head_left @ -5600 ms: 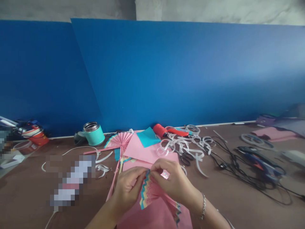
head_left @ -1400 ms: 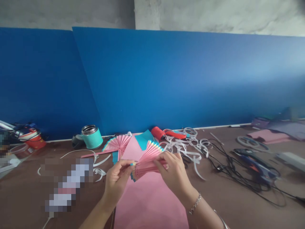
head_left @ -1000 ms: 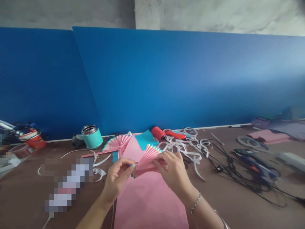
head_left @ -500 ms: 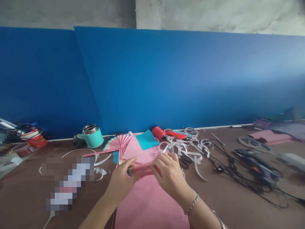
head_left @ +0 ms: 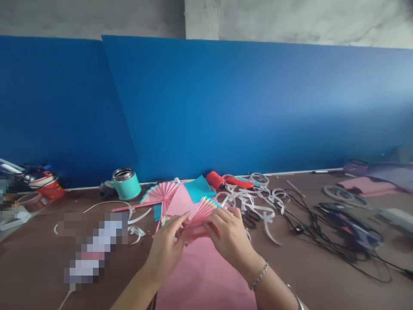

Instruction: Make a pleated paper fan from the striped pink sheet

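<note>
A pleated pink paper fan (head_left: 200, 216) with a yellow and blue edge is pinched between both hands. My left hand (head_left: 169, 241) closes on its left end, thumb and fingers together. My right hand (head_left: 227, 230), a chain bracelet on its wrist, grips the right end, and its fingers hide part of the folds. Below them a large pink sheet (head_left: 206, 275) lies flat on the table. Just beyond the hands are a finished-looking pink fan (head_left: 164, 193), a smaller pink sheet (head_left: 180, 201) and a blue paper square (head_left: 196, 187).
A red thread spool (head_left: 215, 180) and tangled white strips (head_left: 248, 200) lie behind my right hand. Black cables (head_left: 309, 232) and a dark tool (head_left: 350, 226) are at the right. A turquoise mug (head_left: 126, 185) stands at the back left, near a red container (head_left: 51, 189).
The pleats in my hands have spread upward into a fan, showing the yellow and blue edge. Both hands stay in nearly the same place.
</note>
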The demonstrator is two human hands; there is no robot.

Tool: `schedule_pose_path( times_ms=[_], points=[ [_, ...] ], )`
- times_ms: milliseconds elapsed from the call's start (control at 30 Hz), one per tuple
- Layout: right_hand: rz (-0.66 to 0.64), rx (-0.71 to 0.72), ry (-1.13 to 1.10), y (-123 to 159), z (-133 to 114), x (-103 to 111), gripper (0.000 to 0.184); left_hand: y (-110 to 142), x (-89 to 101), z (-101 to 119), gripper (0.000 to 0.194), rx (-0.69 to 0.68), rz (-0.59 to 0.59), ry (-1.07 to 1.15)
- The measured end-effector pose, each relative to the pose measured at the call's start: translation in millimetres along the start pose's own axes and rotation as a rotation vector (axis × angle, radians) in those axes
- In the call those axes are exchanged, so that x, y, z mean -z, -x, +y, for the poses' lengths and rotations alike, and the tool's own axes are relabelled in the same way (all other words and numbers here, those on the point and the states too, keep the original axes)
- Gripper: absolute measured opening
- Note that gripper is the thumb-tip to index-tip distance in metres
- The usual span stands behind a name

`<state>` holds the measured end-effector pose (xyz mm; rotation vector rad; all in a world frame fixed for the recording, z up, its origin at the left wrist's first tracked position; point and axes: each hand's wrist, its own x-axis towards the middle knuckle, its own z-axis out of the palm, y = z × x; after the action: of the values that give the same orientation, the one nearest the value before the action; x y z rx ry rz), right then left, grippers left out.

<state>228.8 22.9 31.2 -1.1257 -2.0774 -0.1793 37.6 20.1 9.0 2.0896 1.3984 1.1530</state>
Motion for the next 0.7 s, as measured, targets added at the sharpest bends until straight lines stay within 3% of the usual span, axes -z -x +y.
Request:
schedule_pose_path(
  times_ms=[233,367,467,567,700],
  points=[
    [0.031,0.057,0.048,5,-2,-8,0.024,2,-8.2,-1,0.031,-0.015,-0.025,-0.054],
    [0.020,0.081,0.026,6,-8,-12,0.023,4,-10.8,-1,0.032,0.002,-0.037,-0.191],
    [0.007,0.118,0.009,6,-13,-12,0.025,5,-10.2,3,0.020,0.009,-0.053,-0.262],
    [-0.004,0.133,0.015,5,-16,-12,0.026,4,-9.0,9,0.006,0.072,-0.070,-0.218],
    [-0.005,0.135,0.008,5,-15,-11,0.027,3,-9.4,13,0.016,0.130,-0.103,-0.065]
  ],
)
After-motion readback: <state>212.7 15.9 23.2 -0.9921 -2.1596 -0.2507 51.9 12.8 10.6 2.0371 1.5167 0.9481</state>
